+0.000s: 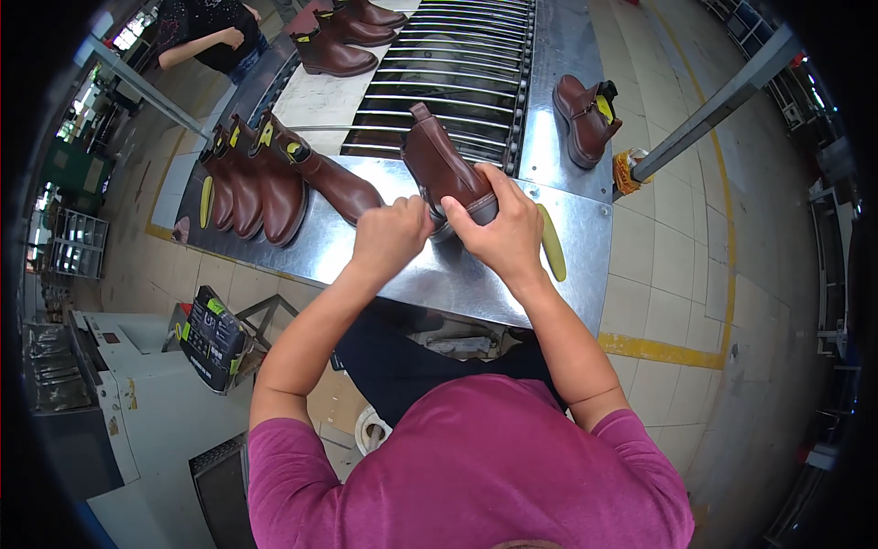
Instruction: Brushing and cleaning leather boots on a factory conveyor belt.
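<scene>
A brown leather ankle boot (439, 163) stands tilted at the near edge of the metal table. Across its lower part lies my right hand (508, 227), closed round it with the thumb toward me. My left hand (391, 236) is curled into a fist against the boot's near left side; whatever its fingers pinch is hidden. Another brown boot (340, 187) leans just left of that fist. A yellow-green, insole-shaped strip (552, 243) lies right of my right hand.
Several brown boots (279, 197) stand in a row at the left, with more (337, 53) on the far board. A roller conveyor (448, 78) runs away from me. One boot (585, 119) sits at the right edge near a metal post (704, 114). Another person (206, 37) stands far left.
</scene>
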`<state>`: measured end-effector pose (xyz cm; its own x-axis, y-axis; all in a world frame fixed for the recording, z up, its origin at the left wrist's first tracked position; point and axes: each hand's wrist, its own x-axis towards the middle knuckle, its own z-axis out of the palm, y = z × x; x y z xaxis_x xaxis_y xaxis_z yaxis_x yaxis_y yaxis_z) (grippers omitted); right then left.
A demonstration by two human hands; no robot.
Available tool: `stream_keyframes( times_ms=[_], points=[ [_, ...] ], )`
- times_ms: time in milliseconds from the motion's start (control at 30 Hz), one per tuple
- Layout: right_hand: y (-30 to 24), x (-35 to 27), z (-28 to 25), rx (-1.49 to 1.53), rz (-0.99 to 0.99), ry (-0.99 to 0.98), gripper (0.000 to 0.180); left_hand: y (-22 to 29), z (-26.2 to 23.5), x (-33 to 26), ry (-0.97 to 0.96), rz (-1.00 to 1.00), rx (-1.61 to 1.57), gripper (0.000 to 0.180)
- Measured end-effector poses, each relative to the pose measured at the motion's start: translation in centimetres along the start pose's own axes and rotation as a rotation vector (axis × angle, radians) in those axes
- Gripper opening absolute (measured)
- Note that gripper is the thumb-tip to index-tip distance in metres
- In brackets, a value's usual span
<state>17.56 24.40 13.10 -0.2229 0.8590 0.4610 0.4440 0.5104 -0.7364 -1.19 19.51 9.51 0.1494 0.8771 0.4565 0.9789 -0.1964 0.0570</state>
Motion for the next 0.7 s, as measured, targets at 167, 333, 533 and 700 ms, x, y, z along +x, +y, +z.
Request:
stream_keyframes(
  times_ms=[167,333,533,700],
  points=[
    [0.4,-0.4,-0.4,0.032,-0.054,-0.06,0.056,2.4,1.3,-3.6,-0.079,-0.032,-0.078,0.024],
    [1.5,-0.3,-2.0,0.054,-0.109,-0.174,0.06,-3.9,-5.0,-0.2,0.372,0.023,-0.425,0.023],
    [0.8,0.3,-1.6,0.134,-0.224,-0.284,0.06,-6.1,-7.8,6.3,-0.508,-0.037,-1.105,0.071],
    [0.9,1.0,-0.5,0.031,-0.423,-0.205,0.059,-6.4,-5.4,4.5,-0.392,-0.072,-1.111,0.045]
  ],
)
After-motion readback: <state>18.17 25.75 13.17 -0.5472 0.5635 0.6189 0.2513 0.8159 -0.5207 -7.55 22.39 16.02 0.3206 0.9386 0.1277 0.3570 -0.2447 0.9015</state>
